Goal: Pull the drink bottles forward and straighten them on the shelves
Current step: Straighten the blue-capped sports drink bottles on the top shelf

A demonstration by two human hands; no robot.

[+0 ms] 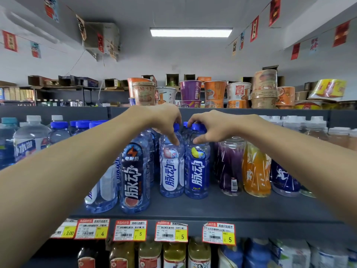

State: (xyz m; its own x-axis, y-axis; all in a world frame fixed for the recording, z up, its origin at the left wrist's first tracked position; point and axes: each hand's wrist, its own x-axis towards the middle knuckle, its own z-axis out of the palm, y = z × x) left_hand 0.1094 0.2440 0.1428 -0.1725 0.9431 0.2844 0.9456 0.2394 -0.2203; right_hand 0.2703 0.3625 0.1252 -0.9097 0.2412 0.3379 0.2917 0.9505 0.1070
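Left hand (166, 120) pinches the neck of a clear blue plastic bottle with a white label (171, 171). Right hand (210, 126) pinches its blue-labelled twin (197, 171) just beside it. Both bottles stand upright under the hands, labels facing out, set back on the dark grey shelf (222, 207).

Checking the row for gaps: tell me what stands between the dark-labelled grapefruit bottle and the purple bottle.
Head view: two blue-capped bottles, white-labelled under the left hand, blue-labelled under the right hand.

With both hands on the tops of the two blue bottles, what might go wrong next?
1. The left hand and right hand grip only near the caps, so the white-label bottle and blue-label bottle may tip when pulled.
2. The purple bottle stands close beside them and could be knocked.
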